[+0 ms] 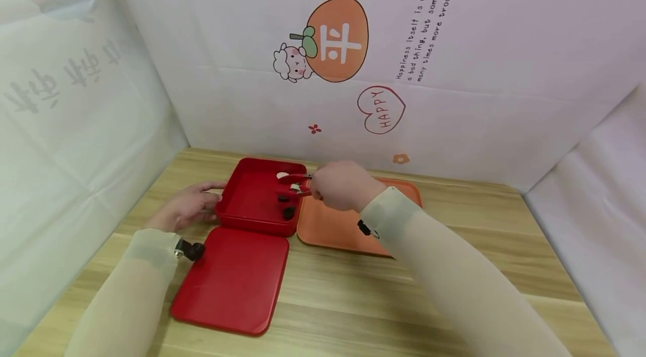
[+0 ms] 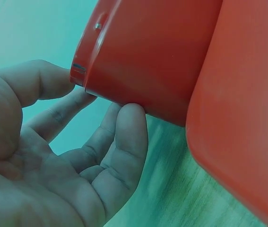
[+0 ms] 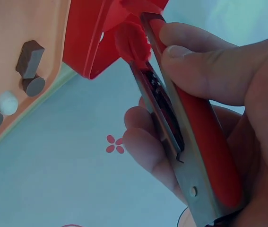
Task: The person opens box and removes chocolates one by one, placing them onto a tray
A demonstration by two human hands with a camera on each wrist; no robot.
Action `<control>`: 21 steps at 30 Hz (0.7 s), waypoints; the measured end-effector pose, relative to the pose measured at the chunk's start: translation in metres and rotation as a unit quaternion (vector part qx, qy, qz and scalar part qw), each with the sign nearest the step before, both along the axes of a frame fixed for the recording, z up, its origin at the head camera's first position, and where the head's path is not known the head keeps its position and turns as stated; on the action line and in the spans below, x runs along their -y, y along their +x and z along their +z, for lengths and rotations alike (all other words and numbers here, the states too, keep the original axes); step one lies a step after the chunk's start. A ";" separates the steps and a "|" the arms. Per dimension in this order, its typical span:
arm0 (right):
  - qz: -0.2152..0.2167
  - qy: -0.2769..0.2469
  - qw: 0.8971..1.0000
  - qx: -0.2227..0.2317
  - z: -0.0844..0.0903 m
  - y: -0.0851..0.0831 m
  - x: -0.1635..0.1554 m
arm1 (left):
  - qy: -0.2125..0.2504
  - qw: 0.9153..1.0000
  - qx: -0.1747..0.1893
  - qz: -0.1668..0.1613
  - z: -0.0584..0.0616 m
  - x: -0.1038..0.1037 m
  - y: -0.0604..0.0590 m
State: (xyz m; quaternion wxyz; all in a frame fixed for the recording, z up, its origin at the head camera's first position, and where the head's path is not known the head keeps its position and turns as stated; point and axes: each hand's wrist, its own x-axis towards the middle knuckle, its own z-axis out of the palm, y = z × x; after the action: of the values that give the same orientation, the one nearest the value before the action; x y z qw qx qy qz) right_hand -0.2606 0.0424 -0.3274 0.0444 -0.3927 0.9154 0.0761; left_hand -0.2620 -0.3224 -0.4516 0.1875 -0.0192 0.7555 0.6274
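My right hand [image 1: 345, 184] grips a pair of tongs [image 3: 200, 137] with red heads and red-and-metal handles. The tong heads [image 1: 298, 177] reach over the right side of an open red box [image 1: 267, 227]. Inside, near them, lie a white piece [image 1: 282, 176] and dark round pieces [image 1: 288, 213]. A pale piece [image 1: 295, 186] shows between the tong heads; whether it is pinched I cannot tell. At the box's left side is my left hand [image 1: 188, 205]. Its thumb touches the rim and loosely bent fingertips rest against the outer wall in the left wrist view.
A red lid [image 1: 232, 284] lies flat in front of the box. Right of the box an orange tray [image 1: 328, 228] sits partly under my right hand. It bears a brown block [image 3: 30, 59], brown round pieces [image 3: 33, 86] and a white one [image 3: 7, 102]. Printed cloth walls [image 1: 242, 99] surround the table.
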 end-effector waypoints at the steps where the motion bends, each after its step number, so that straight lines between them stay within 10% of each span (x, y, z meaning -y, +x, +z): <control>1: -0.002 0.010 1.000 0.000 0.000 0.000 0.002 | 0.000 1.000 0.000 0.000 0.000 0.000 0.000; 21: -0.005 0.093 0.996 0.008 0.004 -0.010 0.036 | -0.010 1.000 0.008 0.002 0.004 0.000 -0.002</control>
State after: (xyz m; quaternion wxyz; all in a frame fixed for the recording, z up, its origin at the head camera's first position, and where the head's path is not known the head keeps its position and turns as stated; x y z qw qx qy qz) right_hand -0.2703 0.0068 -0.3235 0.0881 -0.3829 0.9059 0.1580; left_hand -0.2642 -0.3219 -0.4472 0.1920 -0.0274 0.7601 0.6202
